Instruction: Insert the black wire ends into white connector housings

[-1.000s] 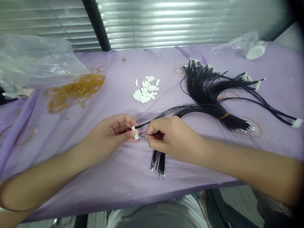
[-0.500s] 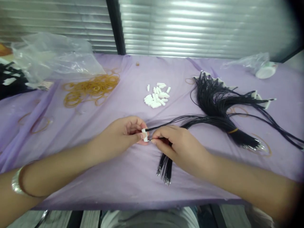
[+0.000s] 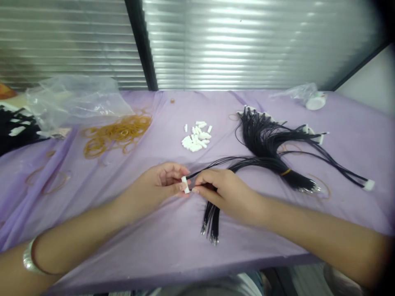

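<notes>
Left hand (image 3: 166, 181): grip closed on connector housing (image 3: 185, 186), nearer bench (image 3: 148, 246) front edge; black wires (image 3: 202, 169) seated at one end. Right hand (image 3: 225, 189): grip pinching a wire at the other, seating unclear. Loose housings (image 3: 195, 144) unwired.

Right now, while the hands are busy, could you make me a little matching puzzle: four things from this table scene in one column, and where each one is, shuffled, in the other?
Things
1. Single white connector
2. Heap of rubber bands
3. Silvery bracelet
4. Thin yellow band

Places
A. Around a bundle of black wires
B. On the left forearm
C. Pinched in the left hand
D. Next to the clear plastic bag

Right pairs: 1-C, 2-D, 3-B, 4-A
</notes>
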`<state>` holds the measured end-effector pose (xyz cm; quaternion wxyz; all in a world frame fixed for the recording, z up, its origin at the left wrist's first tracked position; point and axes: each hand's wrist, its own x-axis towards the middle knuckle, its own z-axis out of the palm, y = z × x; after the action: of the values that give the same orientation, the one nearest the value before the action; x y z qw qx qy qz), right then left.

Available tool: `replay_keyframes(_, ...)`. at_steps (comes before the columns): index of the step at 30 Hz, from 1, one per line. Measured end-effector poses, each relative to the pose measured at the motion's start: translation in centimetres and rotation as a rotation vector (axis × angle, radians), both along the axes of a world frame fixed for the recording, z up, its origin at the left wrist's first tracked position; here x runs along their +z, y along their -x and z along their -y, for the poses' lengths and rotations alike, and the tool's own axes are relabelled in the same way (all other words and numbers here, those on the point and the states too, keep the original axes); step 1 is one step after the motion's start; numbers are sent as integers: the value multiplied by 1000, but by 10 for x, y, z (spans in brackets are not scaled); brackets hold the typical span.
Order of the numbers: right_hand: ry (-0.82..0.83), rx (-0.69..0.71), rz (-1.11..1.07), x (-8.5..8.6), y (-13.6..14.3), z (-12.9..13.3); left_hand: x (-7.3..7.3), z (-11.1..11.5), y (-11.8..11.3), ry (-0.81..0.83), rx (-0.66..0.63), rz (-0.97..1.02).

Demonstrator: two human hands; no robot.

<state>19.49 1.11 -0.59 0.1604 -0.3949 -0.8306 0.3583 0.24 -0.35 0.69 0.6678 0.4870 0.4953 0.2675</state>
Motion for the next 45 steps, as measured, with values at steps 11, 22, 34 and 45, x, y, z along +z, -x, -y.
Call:
replay_keyframes(11,86,84,-75,2,-10,-2,0,5,8,-567,-220,-416)
replay_keyframes(22,74,166,-58,2,-11,-3,2,0,13,-896,-391,-642)
replay_keyframes(34,-9,220,15,-2,-8,-2,4,1,11,-1062,-565,-670)
replay_keyframes(45,-42,208,-2,-5,-6,-3,3,3,8,-1155,-523,-682)
